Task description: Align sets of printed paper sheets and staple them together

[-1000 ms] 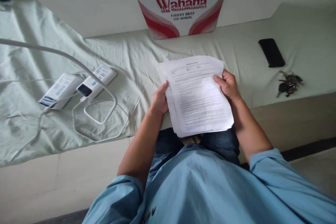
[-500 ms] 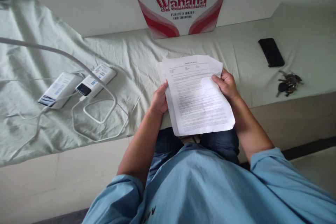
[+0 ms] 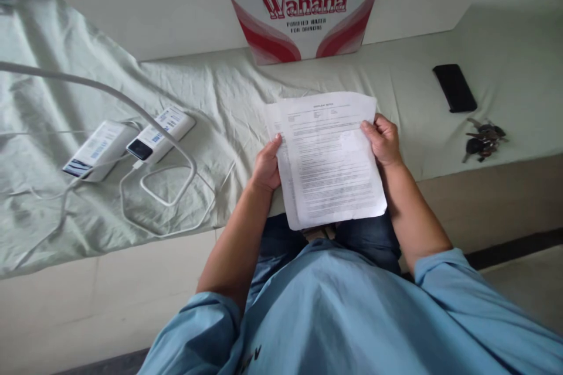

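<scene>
Printed paper sheets (image 3: 336, 170) are held up in front of me, over my lap and the table's near edge. At least two sheets overlap, the top one lying slightly to the right of the one beneath. My left hand (image 3: 267, 164) grips the left edge, thumb on top and fingers hidden behind. On the right, my right hand (image 3: 383, 139) pinches the upper right edge between thumb and curled fingers. Small lines of print fill the top sheet, too fine to read.
A Wahaha water carton (image 3: 308, 12) stands behind the sheets. Two white power banks (image 3: 169, 126) with cables (image 3: 171, 202) lie left on the green tablecloth (image 3: 233, 94). At right are a black phone (image 3: 455, 88) and a bunch of keys (image 3: 484, 139).
My right hand has moved slightly right and its edge of the top sheet shifted with it, showing more of the sheet below at left. A hand at the top right corner is no longer visible.
</scene>
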`<state>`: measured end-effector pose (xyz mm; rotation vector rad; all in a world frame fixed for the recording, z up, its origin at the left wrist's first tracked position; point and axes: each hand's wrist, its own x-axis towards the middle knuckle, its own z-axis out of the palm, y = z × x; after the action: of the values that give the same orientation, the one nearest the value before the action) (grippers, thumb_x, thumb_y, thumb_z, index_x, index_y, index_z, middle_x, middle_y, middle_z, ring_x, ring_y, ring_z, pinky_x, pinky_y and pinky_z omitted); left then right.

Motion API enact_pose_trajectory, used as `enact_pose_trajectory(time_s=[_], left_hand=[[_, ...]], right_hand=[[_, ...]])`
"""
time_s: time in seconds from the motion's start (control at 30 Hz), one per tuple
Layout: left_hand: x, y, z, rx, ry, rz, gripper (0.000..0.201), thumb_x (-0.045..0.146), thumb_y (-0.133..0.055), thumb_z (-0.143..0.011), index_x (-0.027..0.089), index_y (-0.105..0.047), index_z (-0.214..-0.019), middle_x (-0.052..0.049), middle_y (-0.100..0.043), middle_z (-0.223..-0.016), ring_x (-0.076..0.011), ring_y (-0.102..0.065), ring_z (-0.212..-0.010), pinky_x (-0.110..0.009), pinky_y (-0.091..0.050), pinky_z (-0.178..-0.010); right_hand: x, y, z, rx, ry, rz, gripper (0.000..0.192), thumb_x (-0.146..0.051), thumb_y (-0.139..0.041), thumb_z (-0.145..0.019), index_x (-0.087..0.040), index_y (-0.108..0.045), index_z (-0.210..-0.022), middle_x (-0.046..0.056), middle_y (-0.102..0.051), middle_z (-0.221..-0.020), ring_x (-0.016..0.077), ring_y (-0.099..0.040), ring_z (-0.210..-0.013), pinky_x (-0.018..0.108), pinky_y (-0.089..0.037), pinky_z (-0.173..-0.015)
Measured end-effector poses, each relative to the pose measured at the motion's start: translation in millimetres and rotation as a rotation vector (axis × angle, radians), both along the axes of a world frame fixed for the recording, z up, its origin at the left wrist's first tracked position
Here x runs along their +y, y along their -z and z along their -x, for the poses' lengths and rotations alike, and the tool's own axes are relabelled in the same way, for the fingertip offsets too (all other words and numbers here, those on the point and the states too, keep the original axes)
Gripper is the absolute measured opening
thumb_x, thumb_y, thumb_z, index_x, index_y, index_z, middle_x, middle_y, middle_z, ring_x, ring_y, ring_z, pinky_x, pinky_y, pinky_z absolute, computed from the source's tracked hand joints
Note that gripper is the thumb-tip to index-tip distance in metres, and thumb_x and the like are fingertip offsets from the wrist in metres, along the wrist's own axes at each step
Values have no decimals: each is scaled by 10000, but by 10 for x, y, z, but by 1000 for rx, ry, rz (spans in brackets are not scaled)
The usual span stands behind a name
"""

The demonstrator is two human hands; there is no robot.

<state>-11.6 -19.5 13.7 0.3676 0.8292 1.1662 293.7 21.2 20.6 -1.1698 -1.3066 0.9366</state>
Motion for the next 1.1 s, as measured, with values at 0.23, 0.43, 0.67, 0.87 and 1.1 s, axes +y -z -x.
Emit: enact_pose_trajectory(time_s=[0.23, 0.43, 0.67, 0.87, 1.1], left_hand=[[-4, 19, -1, -15, 8, -14, 312, 439, -715, -1046, 159, -808, -1147, -167, -867, -1218, -416, -717, -1432, -582, -589, -1239], [-10, 44, -29, -27, -19, -4, 343, 476, -734, -1037, 159, -816, -1141, -164, -872, -1199, -400, -739, -1404, -548, -610, -1220], [-15, 67, -35, 10, -59, -24, 308, 466, -768, -1012, 171, -801, -1090, -154, -882, -1149, -393, -767, -1361, -542, -626, -1202], [-31, 131, -7, 27, -16, -4, 412, 539, -788, -991, 162, -798, -1158, -166, -881, -1153, -410, -765, -1361, -549, -627, -1202], [-34, 107, -55, 64, -123, 42, 427, 571, -780, -1001, 175, -806, -1159, -151, -880, -1171, -392, -764, -1364, -533, -618, -1208]], right_hand=[[145, 121, -291, 80, 210, -10, 630, -813, -891, -737, -272, -569, -721, -17, -552, -705, 202, -627, -772, 347, -558, -705], [152, 126, -407, 195, 202, 126, 553, -772, -916, -738, -282, -706, -886, 8, -761, -895, 269, -764, -982, 413, -653, -832], [92, 18, -291, 223, 207, 131, 565, -770, -944, -698, -278, -756, -903, 5, -797, -905, 242, -758, -887, 392, -654, -789], [42, -39, -127, 148, 125, 125, 518, -724, -959, -705, -262, -755, -821, -23, -695, -735, 167, -596, -658, 320, -506, -601], [-73, -257, 67, -73, 47, 57, 576, -756, -864, -819, -243, -627, -709, -42, -463, -619, 125, -375, -594, 300, -306, -541]])
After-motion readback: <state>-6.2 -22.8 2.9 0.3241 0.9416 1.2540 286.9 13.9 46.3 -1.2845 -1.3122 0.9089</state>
